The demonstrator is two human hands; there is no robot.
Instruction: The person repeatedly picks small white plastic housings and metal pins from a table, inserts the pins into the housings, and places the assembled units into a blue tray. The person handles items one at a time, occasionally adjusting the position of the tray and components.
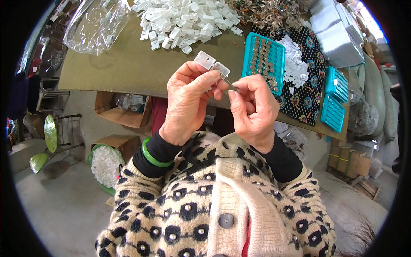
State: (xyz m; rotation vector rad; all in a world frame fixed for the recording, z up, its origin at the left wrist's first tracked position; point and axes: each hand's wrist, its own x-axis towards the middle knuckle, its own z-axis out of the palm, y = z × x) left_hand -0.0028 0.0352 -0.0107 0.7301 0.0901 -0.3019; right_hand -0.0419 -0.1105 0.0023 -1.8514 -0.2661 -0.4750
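A small open plastic case stood at the upper middle of the frame, its lower half clamped between the thumb and fingers of the left hand, its other half jutting up and left beyond that grip. Just right and below, the right hand had its thumb and forefinger together on a thin strand. Behind them on the desk, a heap of white plastic pieces filled the upper middle; a teal tray of round discs lay at upper right.
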